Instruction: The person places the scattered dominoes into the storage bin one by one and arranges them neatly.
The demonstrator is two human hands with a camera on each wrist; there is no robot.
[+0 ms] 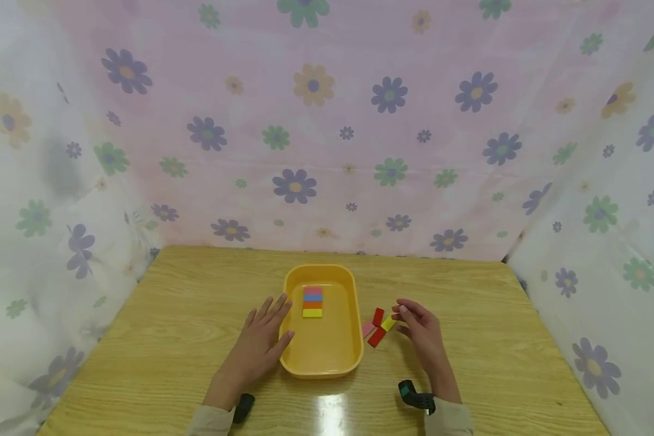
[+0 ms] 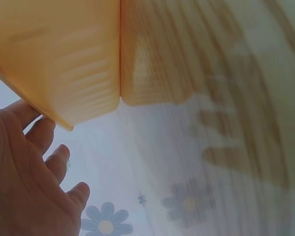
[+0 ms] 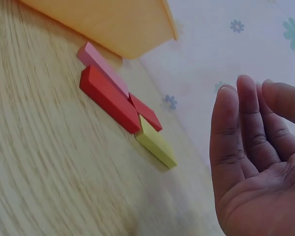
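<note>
Firstly, at the far left of the head frame, pale cloth (image 1: 11, 181) with printed flowers; continues also across the top and down the far right. Lower, a wooden table (image 1: 169, 327). At the lower left, a light left sleeve (image 1: 209, 419), a dark left wrist device (image 1: 243, 408) and the left hand (image 1: 258, 342). Rests with fingers spread and nearly straight on the left edge of a yellow-orange tray (image 1: 285, 357); at the left side of the left wrist frame, likewise touches the tray near the rim. Inside the tray, in its upper left part, four blocks in one neat row, side by side, from top to bottom: pink block (image 1: 313, 290), blue block (image 1: 313, 297), orange block (image 1: 313, 305) and yellow block (image 1: 313, 313). Just right of the tray, on the table, a loose group: second pink block (image 1: 367, 328), two red blocks (image 1: 376, 337) and second yellow block (image 1: 389, 323). Next, the right hand (image 1: 424, 336), beside this group. Hovers with fingers loosely bent and thumb near the fingertips, gripping nothing; in the right wrist frame, appears apart from the blocks. Below, a black right wrist device (image 1: 414, 396) and a light right sleeve (image 1: 449, 418).
</note>
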